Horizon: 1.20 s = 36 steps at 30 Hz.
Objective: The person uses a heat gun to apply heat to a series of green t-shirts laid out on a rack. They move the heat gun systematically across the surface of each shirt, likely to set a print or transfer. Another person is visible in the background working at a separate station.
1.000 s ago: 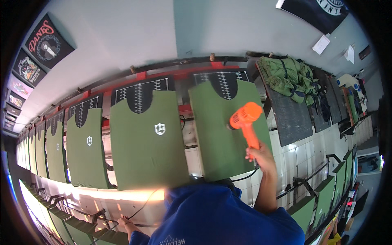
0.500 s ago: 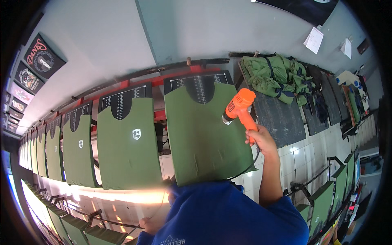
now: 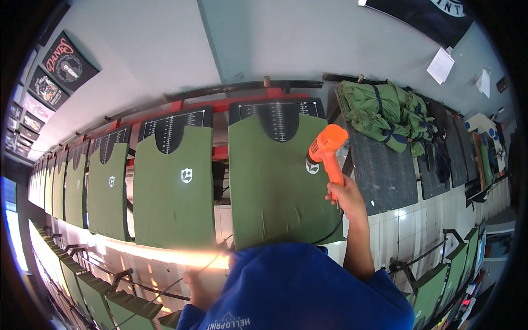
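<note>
My right hand [image 3: 348, 199] is wrapped round the handle of an orange heat gun [image 3: 328, 144]. Its dark nozzle points down at a white shield emblem [image 3: 312, 167] on a green fabric panel [image 3: 275, 192]. That panel lies flat over a black board with white ruler marks [image 3: 278, 115]. From the heat gun's handle a black cord hangs down past the panel's lower right corner. My left hand [image 3: 199, 287] is low beside my blue top, closed on a thin cord [image 3: 177, 281]; its fingers are partly blurred.
More boards with green panels [image 3: 173, 192] run off to the left, several with the emblem. Right of my board, bundled green cloth [image 3: 379, 104] rests on a dark board [image 3: 382, 170]. Another row of panels [image 3: 129, 305] stands behind me. A red rail [image 3: 220, 104] follows the wall.
The heat gun has shifted slightly, and more of the emblem shows under its nozzle. My view has turned a little. A longer stretch of cord now shows by my left hand.
</note>
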Motion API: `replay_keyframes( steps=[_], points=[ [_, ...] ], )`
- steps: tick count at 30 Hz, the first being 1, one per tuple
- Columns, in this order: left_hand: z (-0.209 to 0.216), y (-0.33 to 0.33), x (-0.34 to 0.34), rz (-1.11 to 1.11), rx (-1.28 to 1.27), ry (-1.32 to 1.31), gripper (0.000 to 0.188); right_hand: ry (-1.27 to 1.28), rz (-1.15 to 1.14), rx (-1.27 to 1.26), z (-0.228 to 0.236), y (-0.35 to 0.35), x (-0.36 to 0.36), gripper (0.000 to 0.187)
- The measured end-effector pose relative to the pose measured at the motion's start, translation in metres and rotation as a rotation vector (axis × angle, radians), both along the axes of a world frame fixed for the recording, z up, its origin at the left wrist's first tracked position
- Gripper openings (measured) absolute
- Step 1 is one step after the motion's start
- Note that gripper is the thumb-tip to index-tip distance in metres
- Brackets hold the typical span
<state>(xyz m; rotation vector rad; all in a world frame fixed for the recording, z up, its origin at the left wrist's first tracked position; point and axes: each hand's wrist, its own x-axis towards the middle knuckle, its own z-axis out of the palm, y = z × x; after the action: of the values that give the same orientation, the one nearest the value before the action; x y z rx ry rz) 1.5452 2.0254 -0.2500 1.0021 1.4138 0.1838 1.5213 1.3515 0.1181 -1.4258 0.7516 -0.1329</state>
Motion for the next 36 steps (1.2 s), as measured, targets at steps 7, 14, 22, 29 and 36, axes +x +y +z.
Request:
replay_keyframes(
  steps=[7, 14, 22, 29, 36],
  points=[
    [-0.008, 0.002, 0.000, -0.142, -0.136, -0.061, 0.025, 0.028, 0.017, -0.010, 0.002, 0.003, 0.000, 0.027],
    [-0.013, -0.008, -0.014, -0.036, -0.066, 0.035, 0.024, 0.028, 0.008, -0.064, 0.005, 0.010, 0.005, 0.026],
    [-0.015, -0.003, -0.022, 0.002, -0.057, 0.056, 0.022, 0.048, -0.057, -0.079, 0.003, 0.011, 0.004, 0.023],
    [-0.013, -0.007, -0.015, -0.060, -0.040, 0.066, 0.019, 0.041, -0.081, -0.086, 0.001, 0.007, 0.000, 0.021],
    [-0.021, 0.000, -0.010, -0.056, -0.087, -0.073, 0.017, 0.054, -0.022, -0.006, 0.005, 0.004, -0.005, 0.021]
  ],
)
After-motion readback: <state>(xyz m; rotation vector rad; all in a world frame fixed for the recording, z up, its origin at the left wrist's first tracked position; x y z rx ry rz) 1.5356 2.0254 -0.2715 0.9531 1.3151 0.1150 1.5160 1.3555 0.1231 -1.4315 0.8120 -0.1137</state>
